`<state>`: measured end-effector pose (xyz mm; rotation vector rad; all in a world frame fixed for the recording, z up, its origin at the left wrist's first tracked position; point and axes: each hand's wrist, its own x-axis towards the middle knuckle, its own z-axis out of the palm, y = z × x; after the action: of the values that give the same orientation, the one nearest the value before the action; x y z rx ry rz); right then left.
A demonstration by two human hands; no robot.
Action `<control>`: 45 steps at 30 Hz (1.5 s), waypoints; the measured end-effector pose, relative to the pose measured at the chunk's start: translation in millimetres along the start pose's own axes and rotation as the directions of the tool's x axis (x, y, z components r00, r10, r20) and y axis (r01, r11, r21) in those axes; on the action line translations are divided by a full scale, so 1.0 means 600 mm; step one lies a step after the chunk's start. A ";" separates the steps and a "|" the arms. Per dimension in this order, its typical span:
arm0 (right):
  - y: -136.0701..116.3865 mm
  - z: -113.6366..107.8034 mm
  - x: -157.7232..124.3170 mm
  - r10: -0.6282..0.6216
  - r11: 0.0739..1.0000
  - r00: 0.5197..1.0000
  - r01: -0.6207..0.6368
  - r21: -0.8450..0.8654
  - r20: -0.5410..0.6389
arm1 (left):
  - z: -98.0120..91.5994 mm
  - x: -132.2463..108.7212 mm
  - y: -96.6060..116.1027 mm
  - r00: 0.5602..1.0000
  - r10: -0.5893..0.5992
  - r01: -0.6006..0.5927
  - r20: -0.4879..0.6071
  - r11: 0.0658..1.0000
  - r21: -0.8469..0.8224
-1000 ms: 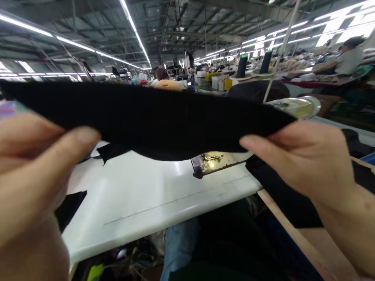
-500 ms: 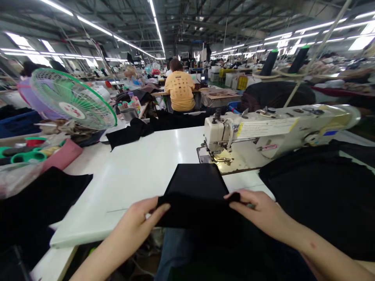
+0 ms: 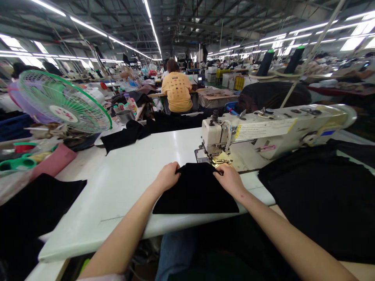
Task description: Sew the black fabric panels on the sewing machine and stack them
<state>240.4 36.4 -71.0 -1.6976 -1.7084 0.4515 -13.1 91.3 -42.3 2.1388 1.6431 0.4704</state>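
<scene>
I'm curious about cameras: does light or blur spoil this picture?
All in the head view: ceiling lamps glare white and a pale streak shines on the table; the black cloth between left hand and right hand shows almost no texture; distant yellow boxes look soft.

A white tabletop [image 3: 129, 183] bears a sewing machine [image 3: 279, 138], a black fabric panel [image 3: 197, 193] and, farther back, black cloth [image 3: 126, 135].

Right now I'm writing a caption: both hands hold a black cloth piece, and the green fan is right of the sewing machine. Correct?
Not quite: the head view shows the green fan left of the sewing machine. The left hand and right hand do hold a black cloth piece.
</scene>
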 end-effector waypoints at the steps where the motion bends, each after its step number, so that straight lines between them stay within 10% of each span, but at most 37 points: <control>1: -0.001 -0.003 -0.002 -0.001 1.000 1.000 0.001 0.027 0.000 | 0.000 -0.008 0.003 1.000 0.004 -0.005 -0.027 1.000 -0.019; 5: -0.004 -0.033 -0.034 -0.024 0.985 1.000 0.021 0.169 0.013 | -0.002 -0.062 0.019 0.985 -0.059 0.023 -0.163 0.976 -0.215; 10: -0.007 -0.087 -0.089 0.114 0.859 0.976 -0.191 0.476 0.185 | -0.011 -0.126 0.040 0.982 -0.189 0.124 -0.002 0.651 -0.749; 17: 0.013 -0.108 -0.108 0.392 0.737 0.919 -0.344 0.581 0.047 | -0.018 -0.155 0.086 0.936 -0.230 0.023 -0.265 0.794 -0.607; 25: 0.020 -0.115 -0.097 0.480 0.608 0.876 -0.371 0.702 0.047 | -0.039 -0.164 0.117 0.960 -0.265 0.031 -0.093 0.431 -0.902; 33: 0.001 -0.130 -0.089 0.539 0.476 0.839 -0.371 0.798 0.069 | -0.047 -0.165 0.121 0.925 -0.339 0.032 -0.173 0.521 -0.853; 45: 0.020 -0.134 -0.087 0.505 0.496 0.861 -0.344 0.797 0.058 | -0.047 -0.152 0.118 0.925 -0.369 0.030 -0.086 0.298 -0.954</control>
<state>298.9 -30.5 -33.2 -1.3722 -0.6892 1.0679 9.4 -10.0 15.7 0.9319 1.1756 1.3343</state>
